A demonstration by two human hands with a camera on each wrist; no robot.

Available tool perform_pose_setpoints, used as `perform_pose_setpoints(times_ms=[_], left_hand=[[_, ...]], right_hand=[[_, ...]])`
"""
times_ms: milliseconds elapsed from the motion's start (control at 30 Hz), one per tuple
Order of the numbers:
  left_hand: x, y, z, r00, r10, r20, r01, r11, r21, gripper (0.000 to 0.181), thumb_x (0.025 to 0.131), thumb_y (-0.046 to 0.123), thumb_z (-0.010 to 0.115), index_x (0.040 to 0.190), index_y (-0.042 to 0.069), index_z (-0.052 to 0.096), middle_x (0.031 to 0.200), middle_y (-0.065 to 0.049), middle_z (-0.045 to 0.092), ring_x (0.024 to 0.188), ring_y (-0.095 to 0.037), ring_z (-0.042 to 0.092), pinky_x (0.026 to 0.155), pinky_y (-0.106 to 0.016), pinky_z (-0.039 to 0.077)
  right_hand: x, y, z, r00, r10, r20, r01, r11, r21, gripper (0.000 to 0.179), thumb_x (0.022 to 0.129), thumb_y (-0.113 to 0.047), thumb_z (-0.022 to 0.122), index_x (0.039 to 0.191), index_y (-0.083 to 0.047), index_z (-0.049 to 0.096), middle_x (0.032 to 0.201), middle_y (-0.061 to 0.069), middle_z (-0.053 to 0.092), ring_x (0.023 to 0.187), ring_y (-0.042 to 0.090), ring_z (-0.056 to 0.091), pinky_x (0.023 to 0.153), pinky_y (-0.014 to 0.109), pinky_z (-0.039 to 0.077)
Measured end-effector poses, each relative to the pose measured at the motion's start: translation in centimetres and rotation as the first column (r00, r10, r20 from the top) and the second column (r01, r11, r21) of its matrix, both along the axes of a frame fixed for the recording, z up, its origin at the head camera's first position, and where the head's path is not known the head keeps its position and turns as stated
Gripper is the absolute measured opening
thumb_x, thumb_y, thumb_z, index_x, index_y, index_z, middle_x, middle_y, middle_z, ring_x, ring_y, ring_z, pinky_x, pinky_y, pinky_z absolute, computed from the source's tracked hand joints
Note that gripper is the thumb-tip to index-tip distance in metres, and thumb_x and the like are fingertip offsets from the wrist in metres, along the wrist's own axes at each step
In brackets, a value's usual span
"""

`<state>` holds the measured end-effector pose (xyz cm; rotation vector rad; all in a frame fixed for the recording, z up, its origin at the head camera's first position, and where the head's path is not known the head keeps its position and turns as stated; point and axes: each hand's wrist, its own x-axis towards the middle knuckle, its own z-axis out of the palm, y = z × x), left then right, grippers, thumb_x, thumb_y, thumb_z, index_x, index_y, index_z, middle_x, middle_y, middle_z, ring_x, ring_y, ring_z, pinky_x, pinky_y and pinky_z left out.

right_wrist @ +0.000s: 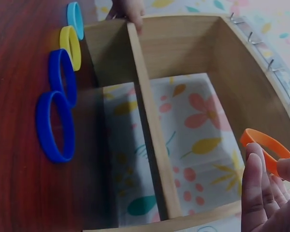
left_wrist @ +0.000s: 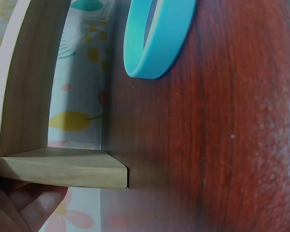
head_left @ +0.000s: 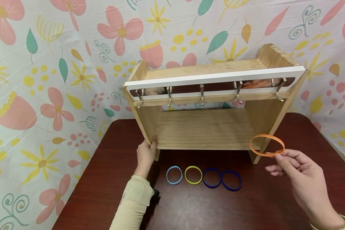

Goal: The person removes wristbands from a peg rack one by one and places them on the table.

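My right hand (head_left: 307,182) pinches an orange wristband (head_left: 267,135) between thumb and fingers, in front of the right side of a wooden shelf (head_left: 204,127). In the right wrist view the orange wristband (right_wrist: 270,140) tilts at the fingertips. My left hand (head_left: 145,156) grips the shelf's left side panel low down, thumb toward the inside. The left wrist view shows its fingers (left_wrist: 43,205) against the wood. On the table before the shelf lie a light blue wristband (head_left: 174,183), a yellow wristband (head_left: 193,183) and two dark blue wristbands (head_left: 232,189), in a row.
Several metal hooks (head_left: 202,95) line the shelf's white-edged front rail (head_left: 218,76), which has a reflective dark strip. The shelf stands on a dark red-brown table (head_left: 195,207). A flower-patterned cloth (head_left: 83,48) hangs behind. Something small and black (head_left: 155,195) shows by the left cuff.
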<state>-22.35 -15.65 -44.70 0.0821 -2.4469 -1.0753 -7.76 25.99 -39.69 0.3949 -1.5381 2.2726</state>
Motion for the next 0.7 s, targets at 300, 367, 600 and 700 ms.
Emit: perform_pose_setpoints(times_ms=[300, 367, 600, 700], left_hand=[[-0.1, 0.0, 0.0, 1.000, 0.005, 0.009, -0.005, 1.000, 0.001, 0.037, 0.098, 0.038, 0.058, 0.077, 0.008, 0.065, 0.068, -0.012, 0.067, 0.060, -0.029, 0.065, 0.054, -0.044, 0.052], [0.0, 0.0, 0.0, 1.000, 0.002, 0.007, -0.002, 1.000, 0.002, 0.037, 0.098, 0.037, 0.058, 0.077, 0.007, 0.065, 0.067, -0.012, 0.067, 0.060, -0.029, 0.065, 0.054, -0.043, 0.052], [-0.1, 0.0, 0.0, 1.000, 0.006, -0.003, -0.006, 1.000, -0.002, 0.036, 0.098, 0.036, 0.059, 0.079, 0.006, 0.066, 0.069, -0.013, 0.068, 0.061, -0.029, 0.066, 0.054, -0.044, 0.052], [-0.1, 0.0, -0.1, 1.000, 0.001, 0.002, -0.001, 1.000, 0.001, 0.036, 0.098, 0.036, 0.059, 0.080, 0.006, 0.066, 0.069, -0.013, 0.068, 0.061, -0.029, 0.066, 0.054, -0.043, 0.053]], right_hand=[[0.5, 0.4, -1.3, 0.997, -0.002, 0.075, -0.002, 0.998, 0.059, 0.021, 0.094, 0.020, 0.044, 0.104, 0.007, 0.057, 0.090, 0.012, 0.074, 0.068, 0.024, 0.072, 0.058, 0.030, 0.056], [0.6, 0.6, -1.8, 0.994, 0.006, 0.113, -0.014, 0.997, 0.072, 0.021, 0.094, 0.019, 0.045, 0.105, 0.006, 0.057, 0.090, 0.011, 0.074, 0.068, 0.025, 0.072, 0.058, 0.030, 0.056], [0.8, 1.5, -3.5, 0.961, -0.015, 0.276, -0.043, 0.978, 0.203, 0.019, 0.096, 0.009, 0.052, 0.107, -0.003, 0.062, 0.093, 0.005, 0.074, 0.068, 0.023, 0.071, 0.061, 0.032, 0.056], [0.9, 1.7, -4.1, 0.948, -0.018, 0.316, -0.070, 0.962, 0.264, 0.015, 0.097, 0.006, 0.054, 0.106, -0.004, 0.062, 0.092, 0.003, 0.074, 0.068, 0.023, 0.071, 0.061, 0.032, 0.056]])
